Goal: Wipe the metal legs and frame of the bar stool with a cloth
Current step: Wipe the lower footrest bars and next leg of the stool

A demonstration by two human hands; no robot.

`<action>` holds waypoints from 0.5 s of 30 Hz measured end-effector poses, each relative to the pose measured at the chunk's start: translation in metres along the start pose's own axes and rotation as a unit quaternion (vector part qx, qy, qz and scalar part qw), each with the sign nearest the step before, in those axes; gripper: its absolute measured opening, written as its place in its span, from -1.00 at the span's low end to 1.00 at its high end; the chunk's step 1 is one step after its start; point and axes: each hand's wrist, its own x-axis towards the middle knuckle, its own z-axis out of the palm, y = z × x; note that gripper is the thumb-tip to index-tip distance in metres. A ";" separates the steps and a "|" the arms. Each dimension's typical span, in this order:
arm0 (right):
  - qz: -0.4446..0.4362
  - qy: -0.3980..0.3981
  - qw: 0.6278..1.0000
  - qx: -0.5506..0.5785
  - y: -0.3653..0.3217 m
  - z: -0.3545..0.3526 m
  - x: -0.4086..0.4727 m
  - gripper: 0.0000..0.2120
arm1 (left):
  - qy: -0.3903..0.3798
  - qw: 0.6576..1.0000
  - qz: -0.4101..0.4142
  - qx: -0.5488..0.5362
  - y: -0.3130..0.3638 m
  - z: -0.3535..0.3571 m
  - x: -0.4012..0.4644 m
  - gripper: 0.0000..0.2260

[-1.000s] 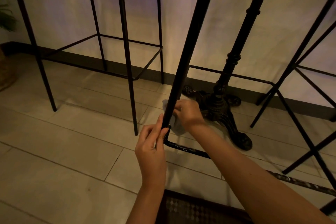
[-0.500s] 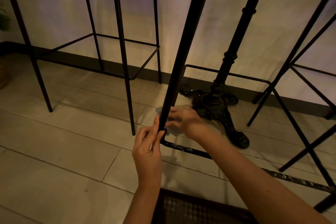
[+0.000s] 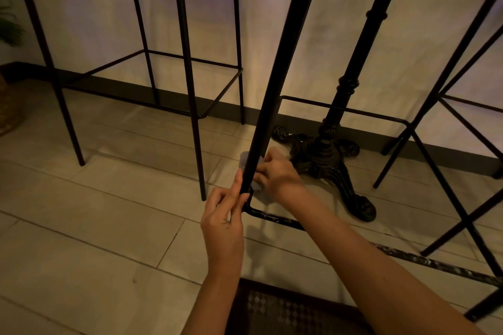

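A black metal stool leg (image 3: 283, 62) slants down the middle of the view to a corner, where it joins a low footrest bar (image 3: 277, 219). My left hand (image 3: 223, 223) pinches the leg just above that corner. My right hand (image 3: 277, 174) grips a pale cloth (image 3: 245, 158) wrapped around the leg slightly higher up. Most of the cloth is hidden behind the leg and my fingers.
A second stool frame (image 3: 190, 76) stands to the left and a third (image 3: 446, 117) to the right. An ornate cast-iron table base (image 3: 326, 152) sits just behind my right hand. A dark woven seat (image 3: 285, 310) lies at the bottom. Pale floor tiles and a white wall surround everything.
My right hand with the cloth has slid a little along the lower leg. My left hand has kept its hold near the corner.
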 end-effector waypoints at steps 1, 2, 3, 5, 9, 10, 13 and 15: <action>0.013 0.000 1.000 0.007 0.001 0.002 -0.006 -0.70 | 0.002 1.000 -0.003 0.000 0.000 0.000 0.000 -0.56; 0.032 -0.012 0.999 0.003 0.001 0.003 -0.012 -0.70 | 0.004 1.000 -0.005 0.000 -0.001 0.000 0.000 -0.56; 0.039 -0.015 0.999 -0.013 0.002 0.003 -0.016 -0.73 | 0.005 1.000 -0.006 0.000 -0.001 0.000 0.000 -0.56; 0.055 -0.013 0.998 -0.032 0.003 0.006 -0.019 -0.79 | 0.003 1.000 -0.002 0.004 -0.002 0.000 0.000 -0.56; 0.129 0.012 0.963 0.235 0.001 0.005 -0.003 -0.72 | -0.004 1.000 0.001 -0.001 -0.003 0.001 0.001 -0.58; 0.132 0.018 0.967 0.218 -0.001 0.004 -0.002 -0.74 | -0.004 1.000 0.001 -0.002 -0.003 0.000 0.001 -0.58; 0.096 0.016 0.987 0.129 -0.009 0.002 0.002 -0.87 | -0.001 1.000 -0.002 -0.005 -0.002 0.000 0.002 -0.57; 0.066 0.021 0.990 0.122 -0.017 0.002 0.005 -0.79 | -0.002 1.000 -0.002 -0.003 -0.001 0.000 0.002 -0.56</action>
